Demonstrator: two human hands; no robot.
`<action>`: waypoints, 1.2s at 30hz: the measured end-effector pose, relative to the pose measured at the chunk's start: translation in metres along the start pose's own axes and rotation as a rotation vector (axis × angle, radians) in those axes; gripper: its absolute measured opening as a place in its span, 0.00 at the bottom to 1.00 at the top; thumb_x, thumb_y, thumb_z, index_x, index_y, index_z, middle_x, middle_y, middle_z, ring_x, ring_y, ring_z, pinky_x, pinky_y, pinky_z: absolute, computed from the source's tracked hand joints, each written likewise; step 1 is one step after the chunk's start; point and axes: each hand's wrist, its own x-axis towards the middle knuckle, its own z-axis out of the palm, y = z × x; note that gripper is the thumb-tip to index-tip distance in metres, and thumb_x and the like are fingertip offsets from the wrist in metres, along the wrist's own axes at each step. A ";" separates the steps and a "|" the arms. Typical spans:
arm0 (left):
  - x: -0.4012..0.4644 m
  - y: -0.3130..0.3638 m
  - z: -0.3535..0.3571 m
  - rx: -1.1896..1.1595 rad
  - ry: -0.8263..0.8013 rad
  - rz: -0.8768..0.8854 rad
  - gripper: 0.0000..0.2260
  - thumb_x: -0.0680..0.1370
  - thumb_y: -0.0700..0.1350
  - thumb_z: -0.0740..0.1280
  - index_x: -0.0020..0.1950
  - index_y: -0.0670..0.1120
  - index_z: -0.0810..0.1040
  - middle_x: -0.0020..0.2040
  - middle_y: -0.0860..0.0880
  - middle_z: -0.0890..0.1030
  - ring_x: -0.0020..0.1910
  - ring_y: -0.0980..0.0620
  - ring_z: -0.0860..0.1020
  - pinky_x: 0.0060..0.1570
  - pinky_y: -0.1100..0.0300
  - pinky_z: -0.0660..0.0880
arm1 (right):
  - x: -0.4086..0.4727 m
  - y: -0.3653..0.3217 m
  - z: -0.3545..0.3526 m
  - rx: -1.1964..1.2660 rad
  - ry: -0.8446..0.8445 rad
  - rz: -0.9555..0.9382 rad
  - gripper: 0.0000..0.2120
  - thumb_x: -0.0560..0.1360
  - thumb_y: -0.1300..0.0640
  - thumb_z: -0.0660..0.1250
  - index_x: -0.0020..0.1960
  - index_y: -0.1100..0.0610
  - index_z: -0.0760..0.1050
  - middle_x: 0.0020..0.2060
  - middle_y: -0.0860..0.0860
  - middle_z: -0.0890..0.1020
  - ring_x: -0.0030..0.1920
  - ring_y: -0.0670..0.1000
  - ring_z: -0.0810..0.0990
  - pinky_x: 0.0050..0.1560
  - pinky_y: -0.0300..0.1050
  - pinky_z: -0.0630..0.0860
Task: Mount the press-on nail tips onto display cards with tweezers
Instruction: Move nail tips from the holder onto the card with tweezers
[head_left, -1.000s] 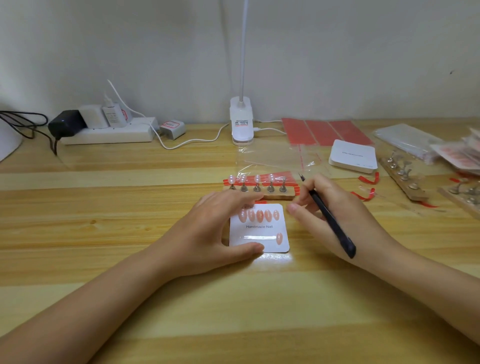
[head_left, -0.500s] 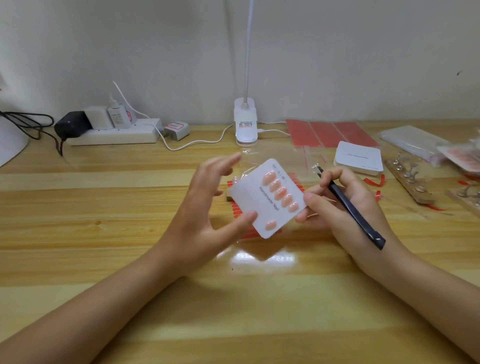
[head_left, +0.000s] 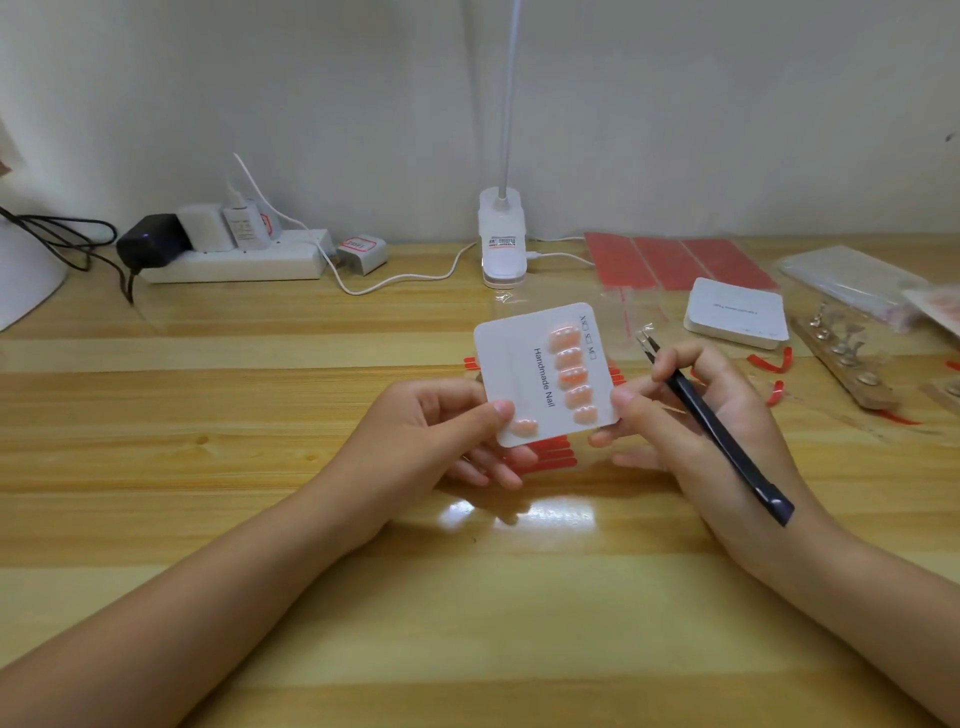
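Card (head_left: 519, 374) status: lifted off the table (head_left: 208, 467) since a second ago, when it lay flat, and now held upright between both hands. Left hand (head_left: 441, 431) pinches its lower left corner; right hand (head_left: 691, 410) steadies the right edge while gripping the tweezers (head_left: 717, 431) (tips idle, carrying nothing). Six nail tips (head_left: 571, 374) are mounted, one alone in the second row, so this reads as an inspection. The nail stand behind the card is hidden.

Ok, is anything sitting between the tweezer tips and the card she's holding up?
Nothing visible is. The display card is lifted off the table, pinched by the left hand and by the right hand. The tweezers lie in the right hand, tips pointing away beside the card's right edge, with only open air between.
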 end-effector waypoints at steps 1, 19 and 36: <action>0.000 0.000 0.000 -0.002 0.000 -0.004 0.11 0.76 0.42 0.64 0.36 0.47 0.81 0.35 0.44 0.84 0.30 0.54 0.82 0.29 0.70 0.75 | 0.000 -0.001 0.000 -0.003 0.036 -0.010 0.07 0.71 0.53 0.67 0.42 0.51 0.68 0.30 0.47 0.80 0.29 0.44 0.80 0.25 0.36 0.75; 0.003 0.000 -0.003 -0.025 -0.077 -0.023 0.08 0.70 0.50 0.65 0.34 0.53 0.83 0.36 0.45 0.84 0.28 0.55 0.80 0.29 0.69 0.74 | 0.001 -0.007 -0.005 0.055 -0.062 0.060 0.08 0.55 0.48 0.73 0.28 0.51 0.77 0.28 0.57 0.82 0.24 0.52 0.81 0.24 0.35 0.75; 0.005 -0.003 -0.001 0.017 -0.066 -0.012 0.09 0.72 0.49 0.65 0.36 0.49 0.83 0.36 0.47 0.84 0.28 0.55 0.80 0.29 0.69 0.74 | 0.000 -0.008 0.004 0.002 -0.034 0.057 0.18 0.57 0.50 0.72 0.37 0.57 0.67 0.28 0.58 0.82 0.22 0.52 0.79 0.22 0.35 0.73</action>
